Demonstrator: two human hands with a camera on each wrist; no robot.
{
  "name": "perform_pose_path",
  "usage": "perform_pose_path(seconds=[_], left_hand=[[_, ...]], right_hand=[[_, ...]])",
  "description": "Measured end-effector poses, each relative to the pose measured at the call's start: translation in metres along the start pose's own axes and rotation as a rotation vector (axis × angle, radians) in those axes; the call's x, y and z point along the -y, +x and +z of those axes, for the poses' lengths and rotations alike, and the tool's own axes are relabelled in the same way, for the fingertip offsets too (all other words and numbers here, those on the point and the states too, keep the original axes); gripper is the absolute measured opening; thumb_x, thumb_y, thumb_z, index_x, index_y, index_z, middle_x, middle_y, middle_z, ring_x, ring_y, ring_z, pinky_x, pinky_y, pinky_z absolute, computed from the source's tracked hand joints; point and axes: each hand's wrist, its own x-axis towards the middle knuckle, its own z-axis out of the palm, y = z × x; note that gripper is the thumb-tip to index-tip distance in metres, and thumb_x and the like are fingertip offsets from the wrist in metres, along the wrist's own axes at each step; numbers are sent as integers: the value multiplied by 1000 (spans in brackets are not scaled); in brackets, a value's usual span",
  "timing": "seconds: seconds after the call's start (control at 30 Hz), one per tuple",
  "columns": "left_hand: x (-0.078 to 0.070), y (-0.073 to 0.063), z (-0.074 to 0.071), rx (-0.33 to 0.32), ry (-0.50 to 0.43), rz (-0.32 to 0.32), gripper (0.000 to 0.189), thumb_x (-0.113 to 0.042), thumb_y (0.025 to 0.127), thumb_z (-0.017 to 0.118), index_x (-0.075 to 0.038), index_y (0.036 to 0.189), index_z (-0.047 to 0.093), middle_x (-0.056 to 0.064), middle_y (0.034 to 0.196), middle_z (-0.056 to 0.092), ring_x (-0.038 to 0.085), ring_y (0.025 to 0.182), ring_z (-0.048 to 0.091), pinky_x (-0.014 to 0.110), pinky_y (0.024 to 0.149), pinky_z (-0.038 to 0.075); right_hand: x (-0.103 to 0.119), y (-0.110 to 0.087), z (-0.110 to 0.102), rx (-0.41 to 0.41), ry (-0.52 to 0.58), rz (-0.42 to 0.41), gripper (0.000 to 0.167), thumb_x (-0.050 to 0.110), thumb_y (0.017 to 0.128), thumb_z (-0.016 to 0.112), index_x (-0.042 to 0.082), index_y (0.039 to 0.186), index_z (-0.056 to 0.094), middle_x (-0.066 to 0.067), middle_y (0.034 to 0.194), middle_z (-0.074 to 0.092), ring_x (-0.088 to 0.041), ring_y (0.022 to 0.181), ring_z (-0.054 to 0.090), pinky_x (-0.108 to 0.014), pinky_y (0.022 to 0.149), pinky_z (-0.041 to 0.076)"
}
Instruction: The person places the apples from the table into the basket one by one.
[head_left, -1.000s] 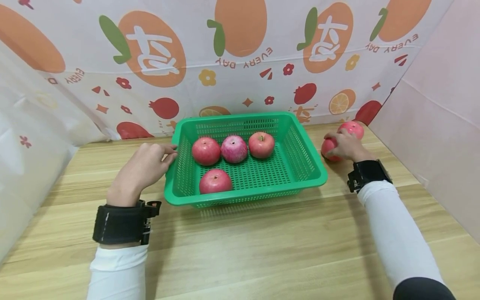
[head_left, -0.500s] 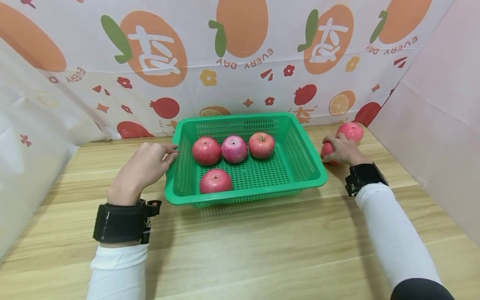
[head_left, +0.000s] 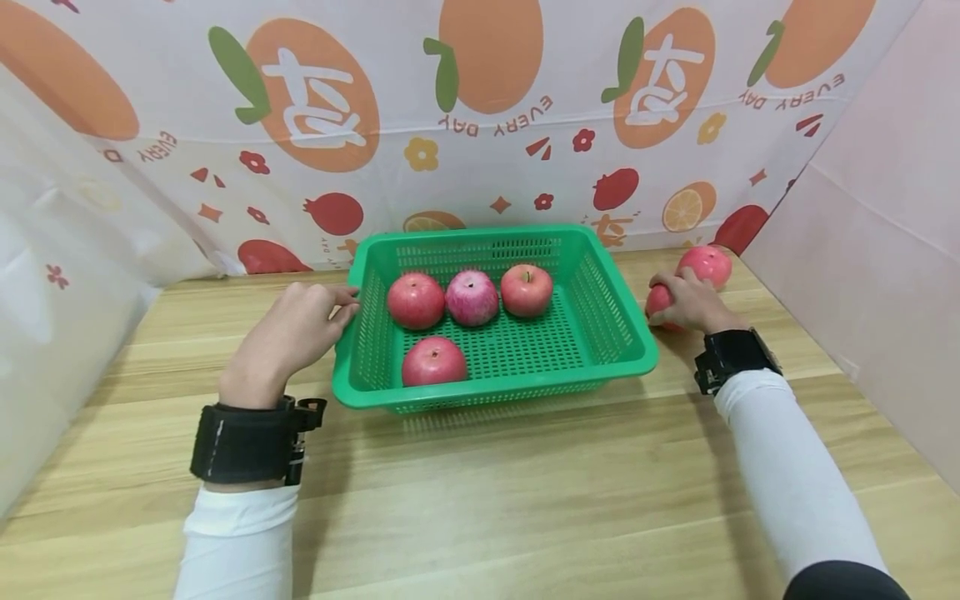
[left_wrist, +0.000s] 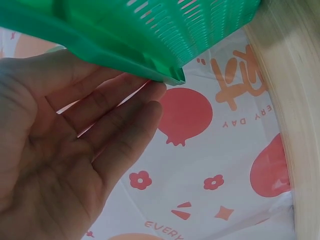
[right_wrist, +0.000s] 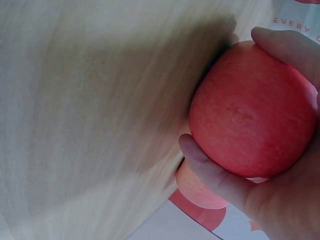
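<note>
My left hand (head_left: 296, 329) pinches the left rim of a green plastic basket (head_left: 491, 393). In the left wrist view its fingers (left_wrist: 125, 135) lie under the basket's rim (left_wrist: 115, 62). Inside the basket, three apples (head_left: 416, 301) stand in a row along the back, and another apple (head_left: 434, 361) lies near the front left. To the right of the basket, my right hand (head_left: 693, 302) grips a red apple (right_wrist: 250, 110), with thumb and fingers on opposite sides of it. Just behind that hand sits one more apple (head_left: 707, 265) on the table.
The wooden table (head_left: 525, 500) stretches in front of the basket. A fruit-printed sheet (head_left: 480, 187) hangs at the back, close behind the basket. A plain pale sheet (head_left: 862, 208) borders the right side, and another sheet (head_left: 75, 250) borders the left.
My right hand has shifted slightly toward me and settled around the nearer apple, showing more of the rear apple. The left hand and basket have stayed in place.
</note>
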Motion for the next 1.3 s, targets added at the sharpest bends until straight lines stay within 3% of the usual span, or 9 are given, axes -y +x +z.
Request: perform_pose_path(seconds=[0.17,0.27,0.8,1.0,1.2,1.3], left_hand=[[0,0,0,-7,9,15,27,2,96,65,17,118,66,34,122,63,45,101,67,43,69,55],[1,0,0,-4,14,18,28,3,95,66,17,119,66,34,121,64,50,112,62,52,81,56],[-3,0,2,-32,72,55,19,6,93,66,17,108,71,32,120,65,49,109,64,55,85,55],[-6,3,5,-26,51,54,18,7,94,65,18,107,70,32,120,65,49,111,64,54,84,55],[-5,1,4,-49,50,61,17,7,93,66,17,105,71,33,118,66,48,105,66,52,79,57],[-4,-1,3,-49,66,62,17,7,92,67,17,105,72,33,117,66,48,105,66,53,80,57]], right_hand=[[0,0,0,-5,-4,5,58,20,86,77,2,133,50,-38,130,35,-62,114,36,-74,95,35],[0,-1,0,-4,-4,4,58,20,86,77,2,134,50,-37,131,36,-62,114,35,-74,95,34],[1,-1,1,-6,-7,8,59,19,86,78,1,135,50,-37,131,35,-61,116,34,-74,96,34],[-7,-6,-2,-72,-38,-35,60,19,83,79,-2,132,52,-40,129,39,-59,114,40,-74,92,40],[-8,-6,-8,-170,-27,-95,62,20,82,79,-6,131,51,-41,130,42,-55,120,39,-75,93,38],[-7,-7,-10,-179,-20,-107,62,21,83,79,-6,130,51,-41,130,42,-56,120,39,-75,93,38]])
